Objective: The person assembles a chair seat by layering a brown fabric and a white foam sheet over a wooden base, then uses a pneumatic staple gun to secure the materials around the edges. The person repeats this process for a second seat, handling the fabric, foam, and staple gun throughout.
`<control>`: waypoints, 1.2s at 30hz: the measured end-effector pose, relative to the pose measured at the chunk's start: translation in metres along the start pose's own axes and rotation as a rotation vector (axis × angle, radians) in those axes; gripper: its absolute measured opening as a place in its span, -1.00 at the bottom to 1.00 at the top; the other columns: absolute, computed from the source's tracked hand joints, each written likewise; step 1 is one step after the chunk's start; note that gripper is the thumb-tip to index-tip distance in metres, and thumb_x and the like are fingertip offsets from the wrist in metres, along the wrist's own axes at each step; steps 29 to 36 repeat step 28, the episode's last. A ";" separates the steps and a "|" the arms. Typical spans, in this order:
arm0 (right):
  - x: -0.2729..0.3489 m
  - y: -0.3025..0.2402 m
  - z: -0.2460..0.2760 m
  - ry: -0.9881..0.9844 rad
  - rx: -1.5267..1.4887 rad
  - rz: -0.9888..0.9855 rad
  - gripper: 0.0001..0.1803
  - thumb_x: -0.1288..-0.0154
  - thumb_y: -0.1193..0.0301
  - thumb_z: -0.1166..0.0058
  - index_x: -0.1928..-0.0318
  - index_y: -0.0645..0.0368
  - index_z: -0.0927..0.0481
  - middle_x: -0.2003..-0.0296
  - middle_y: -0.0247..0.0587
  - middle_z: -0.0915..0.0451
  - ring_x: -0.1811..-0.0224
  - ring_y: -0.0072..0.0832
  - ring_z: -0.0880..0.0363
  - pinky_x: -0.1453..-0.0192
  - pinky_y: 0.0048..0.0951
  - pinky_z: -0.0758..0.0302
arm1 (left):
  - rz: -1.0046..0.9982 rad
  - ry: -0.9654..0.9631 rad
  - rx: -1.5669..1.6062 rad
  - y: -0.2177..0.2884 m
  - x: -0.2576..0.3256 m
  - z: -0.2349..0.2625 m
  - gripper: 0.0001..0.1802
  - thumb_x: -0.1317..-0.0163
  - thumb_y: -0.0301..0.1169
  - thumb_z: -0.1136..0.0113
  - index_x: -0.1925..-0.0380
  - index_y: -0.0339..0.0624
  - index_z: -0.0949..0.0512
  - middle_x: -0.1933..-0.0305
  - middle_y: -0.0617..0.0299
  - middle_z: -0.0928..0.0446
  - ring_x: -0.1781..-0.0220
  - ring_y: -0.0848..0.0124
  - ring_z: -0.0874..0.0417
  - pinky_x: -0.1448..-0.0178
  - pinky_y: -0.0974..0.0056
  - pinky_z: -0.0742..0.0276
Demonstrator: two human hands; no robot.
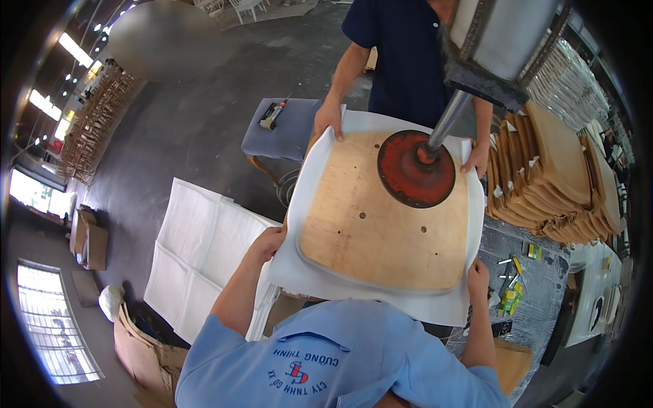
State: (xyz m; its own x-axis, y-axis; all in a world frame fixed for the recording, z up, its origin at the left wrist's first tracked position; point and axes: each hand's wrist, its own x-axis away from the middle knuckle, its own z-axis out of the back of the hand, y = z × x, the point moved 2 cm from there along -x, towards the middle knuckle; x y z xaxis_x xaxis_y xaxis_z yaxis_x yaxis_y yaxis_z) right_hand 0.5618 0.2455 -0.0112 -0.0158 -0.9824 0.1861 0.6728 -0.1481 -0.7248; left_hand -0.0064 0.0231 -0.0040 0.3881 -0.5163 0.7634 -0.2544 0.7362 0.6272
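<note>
A pale wooden seat board (347,234) with several small holes lies on a white cover sheet (435,311) that sticks out all round it. Whether the sheet is cloth or thin padding I cannot tell. My left hand (269,243) is closed on the sheet's left edge, and my right hand (478,279) grips its near right edge. A round red press plate (401,170) on a metal rod rests on the far right part of the board. Across from me, a co-worker's two hands hold the sheet's far left and far right edges.
Left of the co-worker, a power driver (272,115) lies on a blue-grey padded stool (272,141). White sheets (197,251) are spread at my left. Curved wooden panels (551,156) are stacked at right, above a table (544,285) with hand tools. The press cylinder (496,34) hangs overhead.
</note>
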 end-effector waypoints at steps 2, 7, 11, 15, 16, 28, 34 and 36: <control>0.003 -0.003 0.004 0.054 0.138 0.117 -0.76 -0.48 0.38 -0.01 0.10 0.27 -0.69 0.31 0.14 -0.70 0.24 -0.03 -0.70 0.13 -0.09 -0.53 | -0.075 0.081 -0.153 0.003 -0.002 -0.004 -0.64 -0.44 -0.23 -0.25 -0.01 -0.31 -0.70 0.17 0.12 -0.77 0.21 0.33 -0.78 0.16 0.14 -0.69; 0.022 -0.015 0.003 0.099 0.320 0.146 -0.79 -0.43 0.37 -0.03 0.07 0.14 -0.68 0.25 0.19 -0.71 0.10 0.23 -0.67 0.08 0.12 -0.55 | -0.645 0.399 -0.743 0.013 0.006 -0.023 -0.68 -0.41 -0.27 -0.10 0.26 -0.32 -0.70 0.23 -0.21 -0.71 0.17 -0.10 -0.77 0.05 -0.07 -0.63; 0.020 -0.030 -0.001 0.108 0.318 0.151 -0.78 -0.44 0.28 -0.04 0.14 0.10 -0.68 0.28 0.15 -0.72 0.15 0.22 -0.69 0.07 0.17 -0.57 | -0.782 0.392 -0.717 0.009 0.018 -0.022 -0.77 -0.36 -0.45 -0.05 0.35 -0.37 -0.64 0.30 -0.27 -0.65 0.15 -0.24 -0.69 0.06 -0.16 -0.57; 0.017 -0.026 0.005 0.134 0.335 0.166 -0.79 -0.45 0.28 -0.07 0.21 0.14 -0.64 0.30 0.13 -0.71 0.20 0.21 -0.69 0.12 0.18 -0.57 | -0.738 0.420 -0.717 0.010 0.016 -0.027 -0.75 -0.46 -0.46 -0.08 0.36 -0.38 -0.64 0.38 -0.16 -0.65 0.34 0.03 -0.67 0.16 0.01 -0.57; 0.017 -0.025 0.005 0.130 0.315 0.175 -0.79 -0.45 0.28 -0.08 0.22 0.15 -0.64 0.31 0.13 -0.71 0.21 0.21 -0.69 0.13 0.18 -0.57 | -0.652 0.420 -0.718 0.010 0.016 -0.023 -0.72 -0.50 -0.44 -0.09 0.35 -0.39 -0.65 0.39 -0.09 -0.67 0.39 0.13 -0.66 0.19 0.07 -0.57; 0.004 -0.011 0.004 -0.072 -0.103 -0.140 -0.68 -0.50 0.25 -0.12 0.16 0.28 -0.74 0.18 0.17 -0.80 0.07 -0.08 -0.82 -0.03 0.07 -0.62 | -0.432 0.135 -0.075 -0.018 0.004 0.000 -0.57 -0.62 -0.20 -0.12 -0.19 -0.35 -0.65 0.04 0.20 -0.74 0.04 0.46 -0.70 -0.14 0.27 -0.63; 0.004 -0.011 0.004 -0.072 -0.103 -0.140 -0.68 -0.50 0.25 -0.12 0.16 0.28 -0.74 0.18 0.17 -0.80 0.07 -0.08 -0.82 -0.03 0.07 -0.62 | -0.432 0.135 -0.075 -0.018 0.004 0.000 -0.57 -0.62 -0.20 -0.12 -0.19 -0.35 -0.65 0.04 0.20 -0.74 0.04 0.46 -0.70 -0.14 0.27 -0.63; 0.004 -0.011 0.004 -0.072 -0.103 -0.140 -0.68 -0.50 0.25 -0.12 0.16 0.28 -0.74 0.18 0.17 -0.80 0.07 -0.08 -0.82 -0.03 0.07 -0.62 | -0.432 0.135 -0.075 -0.018 0.004 0.000 -0.57 -0.62 -0.20 -0.12 -0.19 -0.35 -0.65 0.04 0.20 -0.74 0.04 0.46 -0.70 -0.14 0.27 -0.63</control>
